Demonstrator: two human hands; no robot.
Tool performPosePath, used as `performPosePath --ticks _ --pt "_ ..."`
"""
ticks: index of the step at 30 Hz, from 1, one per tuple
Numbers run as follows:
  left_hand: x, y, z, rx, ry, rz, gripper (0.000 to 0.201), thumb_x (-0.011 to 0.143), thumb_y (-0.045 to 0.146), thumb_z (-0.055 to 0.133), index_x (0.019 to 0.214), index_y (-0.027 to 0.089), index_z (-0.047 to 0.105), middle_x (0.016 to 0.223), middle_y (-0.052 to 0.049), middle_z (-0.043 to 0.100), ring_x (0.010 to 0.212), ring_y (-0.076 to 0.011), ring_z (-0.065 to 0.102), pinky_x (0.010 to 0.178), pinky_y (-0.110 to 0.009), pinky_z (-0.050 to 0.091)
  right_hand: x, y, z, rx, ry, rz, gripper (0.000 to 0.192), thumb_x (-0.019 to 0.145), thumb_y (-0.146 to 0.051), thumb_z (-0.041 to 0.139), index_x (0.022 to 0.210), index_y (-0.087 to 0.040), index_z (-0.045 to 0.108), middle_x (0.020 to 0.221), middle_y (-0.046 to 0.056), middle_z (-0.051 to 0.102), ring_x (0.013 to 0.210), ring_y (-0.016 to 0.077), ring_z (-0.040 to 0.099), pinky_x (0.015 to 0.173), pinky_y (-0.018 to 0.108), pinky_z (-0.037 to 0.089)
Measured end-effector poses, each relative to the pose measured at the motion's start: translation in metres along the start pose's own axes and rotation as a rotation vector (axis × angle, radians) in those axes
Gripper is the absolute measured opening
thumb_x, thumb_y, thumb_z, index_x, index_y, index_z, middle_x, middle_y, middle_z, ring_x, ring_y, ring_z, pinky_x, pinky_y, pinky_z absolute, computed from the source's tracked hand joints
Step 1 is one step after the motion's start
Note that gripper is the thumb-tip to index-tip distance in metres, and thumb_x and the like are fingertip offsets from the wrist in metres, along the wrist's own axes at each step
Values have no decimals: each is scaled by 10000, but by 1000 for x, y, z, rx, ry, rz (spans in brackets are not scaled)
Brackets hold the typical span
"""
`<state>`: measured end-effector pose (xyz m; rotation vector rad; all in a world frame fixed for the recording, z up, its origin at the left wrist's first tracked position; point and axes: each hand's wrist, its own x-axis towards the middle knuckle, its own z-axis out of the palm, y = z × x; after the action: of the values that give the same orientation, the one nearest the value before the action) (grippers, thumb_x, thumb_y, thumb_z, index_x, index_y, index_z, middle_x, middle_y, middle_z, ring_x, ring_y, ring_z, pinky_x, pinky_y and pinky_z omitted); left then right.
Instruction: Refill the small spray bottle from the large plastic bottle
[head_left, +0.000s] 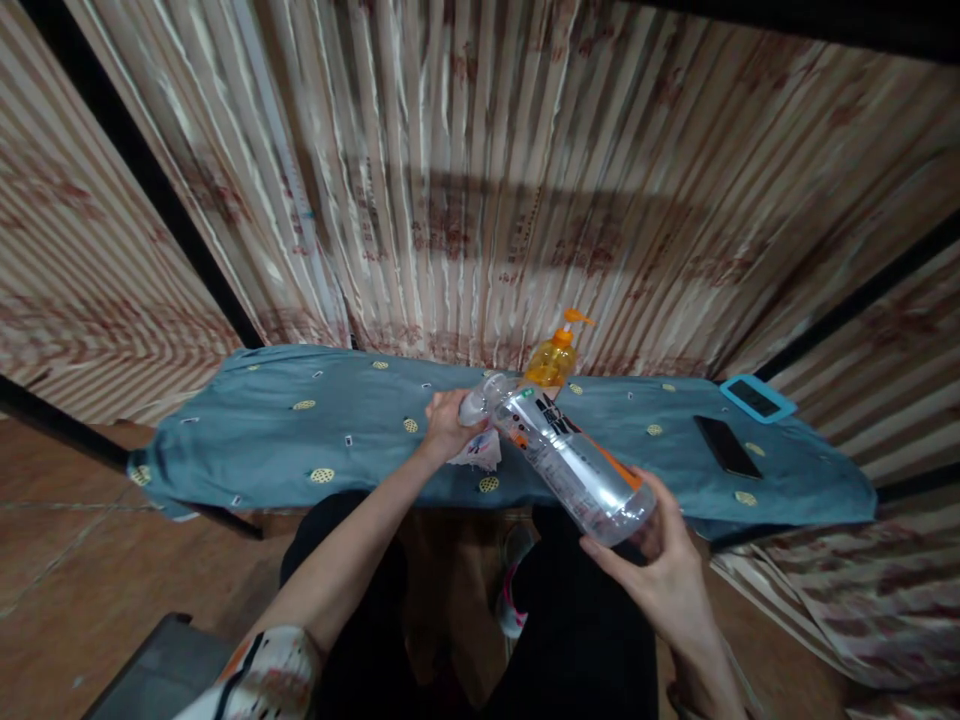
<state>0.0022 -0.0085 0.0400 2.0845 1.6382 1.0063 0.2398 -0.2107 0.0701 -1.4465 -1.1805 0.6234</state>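
My right hand (660,560) holds the base of a clear plastic bottle (574,462) with a white, black and orange label. The bottle lies tilted, its neck pointing up and left toward my left hand (448,425). That hand is closed around the bottle's neck and cap end, with a crumpled white tissue or cloth (478,450) under its fingers. Both hands work just above the near edge of a table covered in blue patterned cloth (315,420).
An orange pump bottle (555,358) stands on the table just behind the clear bottle. A black phone (726,446) and a device in a blue case (756,398) lie at the table's right end. Striped curtains hang behind and beside. My dark-trousered legs are below.
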Motion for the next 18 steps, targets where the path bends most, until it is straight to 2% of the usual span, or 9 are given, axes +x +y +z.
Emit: performPosePath --ticks 8,18 --pt "-1 1 1 22 15 18 408 726 306 799 1102 233 660 1091 -55 727 1119 -307 605 975 -481 470 3 3 -3 35 -30 15 969 609 -456 912 1430 -257 437 1263 123 681 964 271 735 843 424 619" --pt "3 -11 2 -3 -14 74 421 745 331 811 1115 239 633 1125 -39 707 1142 -291 594 975 -456 453 3 14 0 17 -17 -19 929 654 -411 890 1450 -269 434 1461 138 560 1176 286 680 948 403 585"
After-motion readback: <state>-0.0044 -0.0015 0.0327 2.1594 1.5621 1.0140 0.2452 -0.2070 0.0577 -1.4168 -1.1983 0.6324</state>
